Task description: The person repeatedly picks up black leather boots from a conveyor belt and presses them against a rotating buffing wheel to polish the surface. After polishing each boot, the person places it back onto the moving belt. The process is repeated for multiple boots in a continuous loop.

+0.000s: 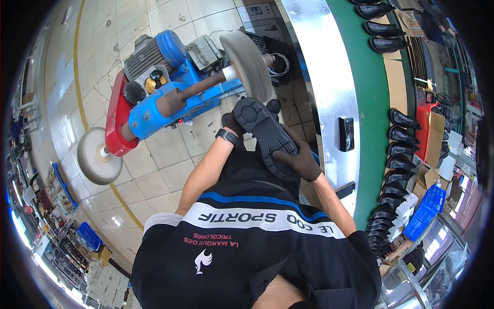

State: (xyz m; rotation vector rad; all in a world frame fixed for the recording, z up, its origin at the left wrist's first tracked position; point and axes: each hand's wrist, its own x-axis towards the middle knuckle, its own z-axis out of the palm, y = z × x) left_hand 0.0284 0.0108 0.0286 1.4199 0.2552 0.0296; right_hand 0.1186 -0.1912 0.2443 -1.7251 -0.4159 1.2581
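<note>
**Black shirt (234, 268) nearest, 1 black shoe (265, 136) by the grey wheel (252, 67)**

The right hand (298, 157) grips the shoe's lower end, thumb on the upturned sole. The left hand (235, 125), at the upper end, is mostly hidden, its grip unclear. Wheel contact cannot be told. Work on this shoe looks unfinished; whether the lined-up shoes (403, 135) are done doesn't show.

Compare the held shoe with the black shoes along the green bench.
The held shoe shows its sole; the bench shoes show their uppers. The held shoe's sole looks matte; the bench shoes' uppers look glossy. The right hand grips the held shoe; the bench shoes stand lined up. Both are dark.
</note>
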